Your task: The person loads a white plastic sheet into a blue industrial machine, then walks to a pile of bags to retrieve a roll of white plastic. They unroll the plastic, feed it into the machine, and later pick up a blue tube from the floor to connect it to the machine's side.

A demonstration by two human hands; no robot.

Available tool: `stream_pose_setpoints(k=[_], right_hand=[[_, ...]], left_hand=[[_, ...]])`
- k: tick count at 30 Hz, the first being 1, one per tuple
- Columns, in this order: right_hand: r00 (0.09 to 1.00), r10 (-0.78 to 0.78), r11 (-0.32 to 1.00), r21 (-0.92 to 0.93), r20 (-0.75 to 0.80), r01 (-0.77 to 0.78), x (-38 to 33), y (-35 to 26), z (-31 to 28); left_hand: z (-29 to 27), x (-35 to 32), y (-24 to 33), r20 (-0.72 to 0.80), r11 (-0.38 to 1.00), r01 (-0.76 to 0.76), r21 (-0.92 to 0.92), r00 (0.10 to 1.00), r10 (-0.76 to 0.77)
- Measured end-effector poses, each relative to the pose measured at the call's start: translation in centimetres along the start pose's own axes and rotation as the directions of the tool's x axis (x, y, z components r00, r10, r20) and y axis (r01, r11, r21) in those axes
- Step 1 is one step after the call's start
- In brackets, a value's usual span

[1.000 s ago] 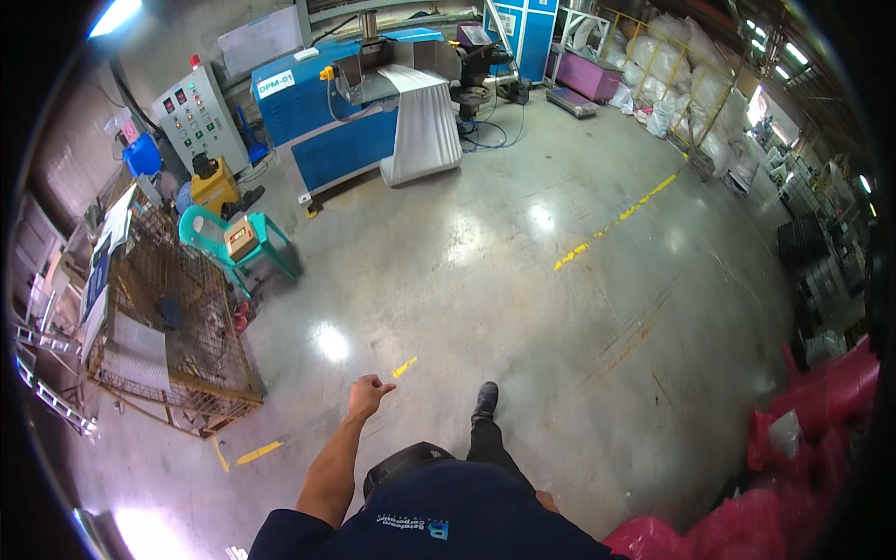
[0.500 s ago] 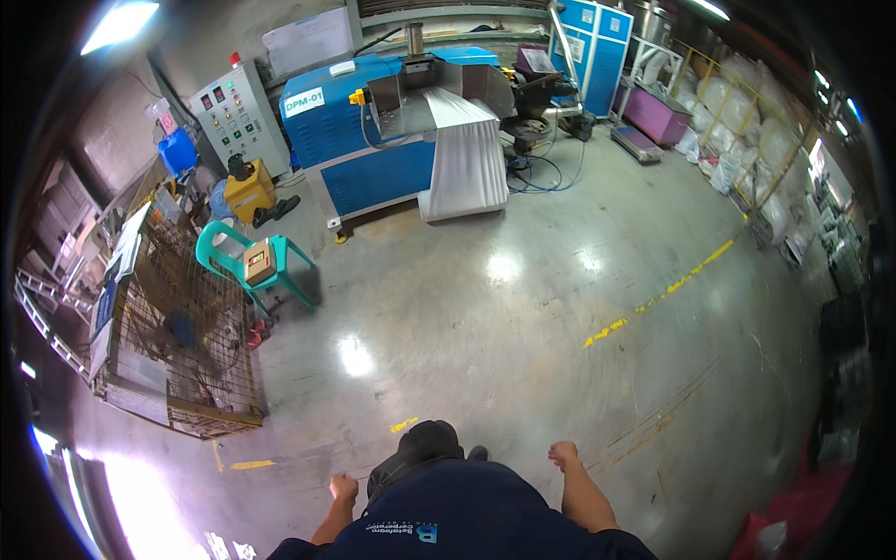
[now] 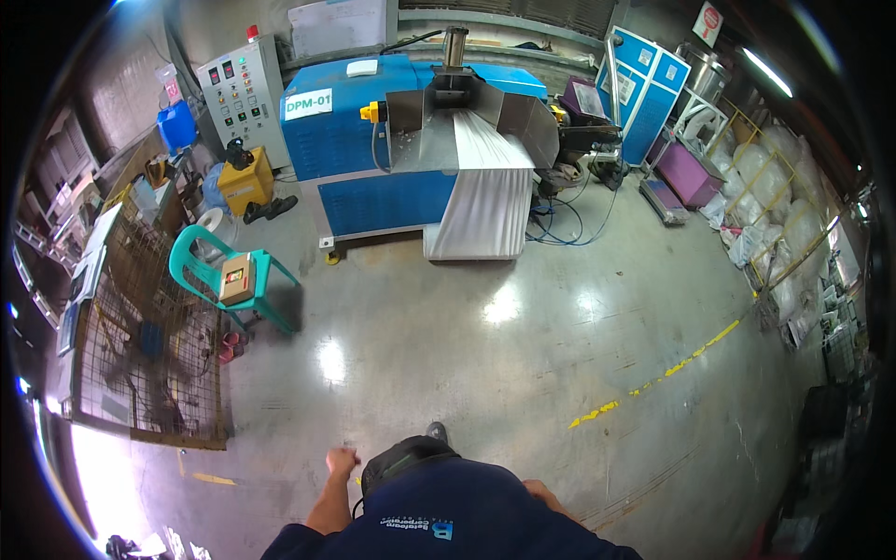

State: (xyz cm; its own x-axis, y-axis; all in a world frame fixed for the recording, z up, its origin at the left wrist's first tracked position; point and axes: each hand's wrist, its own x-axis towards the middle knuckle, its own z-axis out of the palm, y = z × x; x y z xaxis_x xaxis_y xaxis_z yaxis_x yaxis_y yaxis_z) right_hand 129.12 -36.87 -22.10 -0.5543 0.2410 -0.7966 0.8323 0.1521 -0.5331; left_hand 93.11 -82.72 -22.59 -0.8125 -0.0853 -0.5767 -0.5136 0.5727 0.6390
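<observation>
My left hand (image 3: 343, 460) hangs low beside my dark blue shirt, its fingers curled, with nothing visible in it. Most of my right hand (image 3: 539, 492) is hidden at the shirt's right edge, so its fingers do not show. Neither hand touches anything in the room. Ahead stands a blue machine (image 3: 369, 207) with a metal hopper (image 3: 439, 140). A wide white sheet (image 3: 481, 210) drapes from the hopper down to the floor in folds. The toe of one shoe (image 3: 437, 430) shows in front of me.
A green plastic chair (image 3: 193, 266) with a cardboard box (image 3: 237, 278) on it stands left, near a wire mesh cage (image 3: 149, 373). Behind are a grey control cabinet (image 3: 245, 98) and yellow container (image 3: 247, 182). Right are a purple bin (image 3: 688, 175), a floor scale (image 3: 663, 202) and plastic bags (image 3: 765, 177).
The machine and chair appear nearer and lower as I move forward. My right hand has swung back beside my body and is now mostly hidden; my left hand has come forward slightly.
</observation>
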Motion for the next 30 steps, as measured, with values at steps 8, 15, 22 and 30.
stream_pose_setpoints(k=[8, 15, 22, 30], right_hand=[[0.95, 0.267, 0.929, 0.306, -0.162, -0.209, 2.6, -13.7, -8.4], [0.983, 0.144, 0.946, 0.309, -0.113, -0.103, 17.2, -18.5, -17.3], [0.985, 0.095, 0.925, 0.378, -0.143, -0.035, 34.7, -26.7, -31.4], [0.935, -0.054, 0.798, 0.547, -0.35, 0.252, 41.1, -42.8, -43.3]], left_hand=[[2.7, 9.9, 35.3, -0.023, 0.833, -0.514, 0.204, 0.849, 0.529], [8.3, 9.3, 57.2, 0.113, 0.861, -0.502, 0.082, 0.863, 0.492], [10.5, 15.4, 64.5, 0.115, 0.873, -0.454, -0.176, 0.872, 0.477], [17.4, 20.5, 76.0, 0.239, 0.881, -0.424, -0.208, 0.852, 0.466]])
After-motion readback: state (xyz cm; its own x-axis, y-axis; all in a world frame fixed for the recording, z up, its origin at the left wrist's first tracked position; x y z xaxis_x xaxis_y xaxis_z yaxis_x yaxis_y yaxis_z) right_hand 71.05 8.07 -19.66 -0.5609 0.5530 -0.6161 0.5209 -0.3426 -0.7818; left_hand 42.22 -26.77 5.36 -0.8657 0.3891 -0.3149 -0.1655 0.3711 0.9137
